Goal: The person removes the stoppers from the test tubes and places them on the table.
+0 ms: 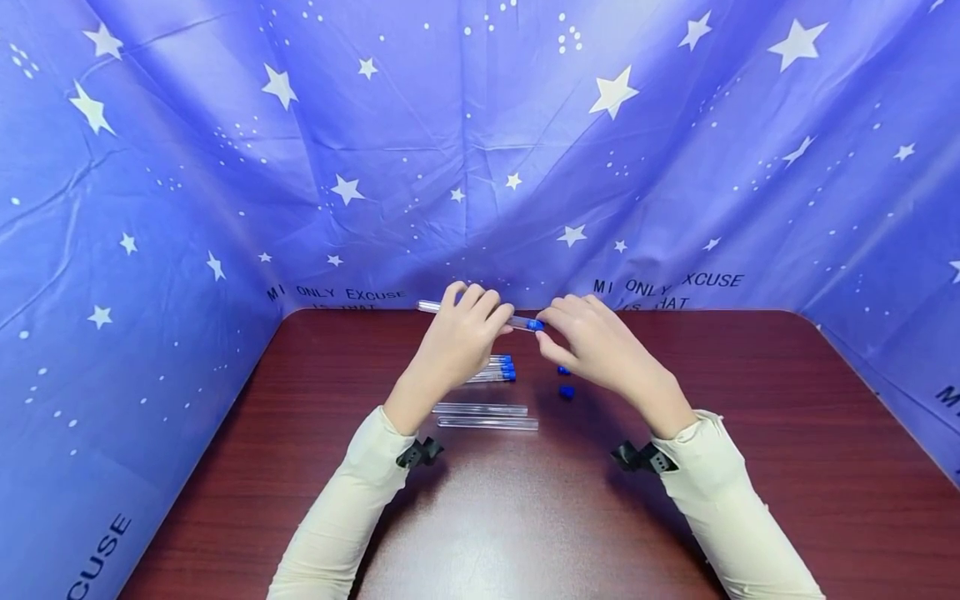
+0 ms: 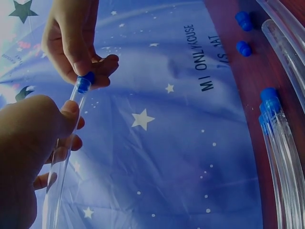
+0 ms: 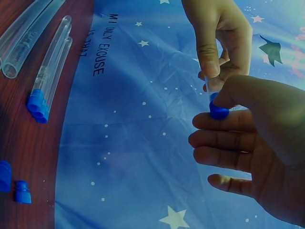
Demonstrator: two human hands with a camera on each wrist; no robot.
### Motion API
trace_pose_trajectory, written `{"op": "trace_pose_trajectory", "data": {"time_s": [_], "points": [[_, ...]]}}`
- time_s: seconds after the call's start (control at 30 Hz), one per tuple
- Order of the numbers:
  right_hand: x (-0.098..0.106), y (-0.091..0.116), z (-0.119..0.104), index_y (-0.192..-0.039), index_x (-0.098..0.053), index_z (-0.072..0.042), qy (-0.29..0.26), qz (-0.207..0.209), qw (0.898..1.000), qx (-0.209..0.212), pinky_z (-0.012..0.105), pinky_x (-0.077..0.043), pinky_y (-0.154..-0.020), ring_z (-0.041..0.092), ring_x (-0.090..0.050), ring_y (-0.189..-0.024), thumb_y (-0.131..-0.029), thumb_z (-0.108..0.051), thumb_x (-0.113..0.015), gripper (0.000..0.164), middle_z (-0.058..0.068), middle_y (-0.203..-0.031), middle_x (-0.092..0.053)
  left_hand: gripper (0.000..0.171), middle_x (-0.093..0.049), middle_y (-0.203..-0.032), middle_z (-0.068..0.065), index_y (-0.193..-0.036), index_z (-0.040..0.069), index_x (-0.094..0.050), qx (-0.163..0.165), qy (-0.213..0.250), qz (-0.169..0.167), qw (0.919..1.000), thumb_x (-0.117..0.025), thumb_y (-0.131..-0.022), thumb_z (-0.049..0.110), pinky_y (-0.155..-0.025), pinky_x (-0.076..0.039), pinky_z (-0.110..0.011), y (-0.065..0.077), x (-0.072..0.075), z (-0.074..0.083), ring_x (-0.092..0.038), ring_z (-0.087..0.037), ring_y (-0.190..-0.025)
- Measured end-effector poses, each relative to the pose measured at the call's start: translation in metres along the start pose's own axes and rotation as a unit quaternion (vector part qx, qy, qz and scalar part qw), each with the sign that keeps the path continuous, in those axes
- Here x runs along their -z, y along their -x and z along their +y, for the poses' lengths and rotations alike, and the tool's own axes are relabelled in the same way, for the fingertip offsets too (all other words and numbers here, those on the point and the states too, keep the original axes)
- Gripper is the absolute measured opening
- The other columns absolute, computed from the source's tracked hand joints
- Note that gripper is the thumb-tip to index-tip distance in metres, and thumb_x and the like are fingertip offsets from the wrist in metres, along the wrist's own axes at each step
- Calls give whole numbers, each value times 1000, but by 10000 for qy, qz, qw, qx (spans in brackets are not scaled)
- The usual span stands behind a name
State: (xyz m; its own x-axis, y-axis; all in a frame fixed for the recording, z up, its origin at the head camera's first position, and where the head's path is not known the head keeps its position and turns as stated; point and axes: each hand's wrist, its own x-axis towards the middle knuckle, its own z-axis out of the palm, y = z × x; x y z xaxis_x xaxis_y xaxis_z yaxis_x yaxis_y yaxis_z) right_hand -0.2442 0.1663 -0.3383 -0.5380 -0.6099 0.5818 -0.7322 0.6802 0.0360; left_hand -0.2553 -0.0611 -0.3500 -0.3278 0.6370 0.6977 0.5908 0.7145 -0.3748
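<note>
My left hand (image 1: 462, 337) grips a clear test tube (image 2: 56, 186) round its middle, holding it above the far part of the table. A blue cap (image 3: 219, 110) sits at the tube's right end. Thumb and index finger of my right hand (image 1: 596, 342) pinch that cap, while its other fingers stretch out, as the right wrist view shows. Below the left hand lie several capped test tubes (image 2: 281, 157) side by side. Nearer the front are two uncapped tubes (image 1: 487, 423). Two loose blue caps (image 1: 567, 392) lie on the table below the right hand.
The dark red wooden table (image 1: 480, 517) ends at the back against a blue cloth (image 1: 465, 167) with white stars and printed letters. The cloth also hangs along the left and right sides. Both wrists carry black straps (image 1: 645, 457) over pale sleeves.
</note>
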Motion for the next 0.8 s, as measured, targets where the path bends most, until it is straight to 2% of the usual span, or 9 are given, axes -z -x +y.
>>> {"op": "trace_pose_trajectory", "data": {"time_s": [0.2,0.4,0.8], "points": [[1,0,-1,-97,-71,-2,80,-57,9999,84,42,-47,-79,27,-59,-78,-93,-19,-62,20,7,-82,-64,13,-61,-92,-3,-100,11,-64,-14,-17,42,10000,-63,-100,25,-86,-46,-39,0,1,2,-57,-23,-90],[0,0,-1,-97,-71,-3,124,-85,9998,146,41,-47,-77,25,-58,-76,-93,-20,-61,20,6,-80,-63,16,-61,-92,-3,-99,11,-64,-8,-15,-33,10000,-59,-103,25,-85,-45,-37,0,3,2,-56,-23,-89],[1,1,-1,-91,-71,-2,50,175,9992,355,39,-47,-73,22,-52,-69,-89,-16,-63,16,5,-74,-58,16,-61,-91,-3,-97,11,-64,-5,53,-11,10000,-59,-103,24,-86,-46,-38,-1,6,3,-56,-23,-89]]}}
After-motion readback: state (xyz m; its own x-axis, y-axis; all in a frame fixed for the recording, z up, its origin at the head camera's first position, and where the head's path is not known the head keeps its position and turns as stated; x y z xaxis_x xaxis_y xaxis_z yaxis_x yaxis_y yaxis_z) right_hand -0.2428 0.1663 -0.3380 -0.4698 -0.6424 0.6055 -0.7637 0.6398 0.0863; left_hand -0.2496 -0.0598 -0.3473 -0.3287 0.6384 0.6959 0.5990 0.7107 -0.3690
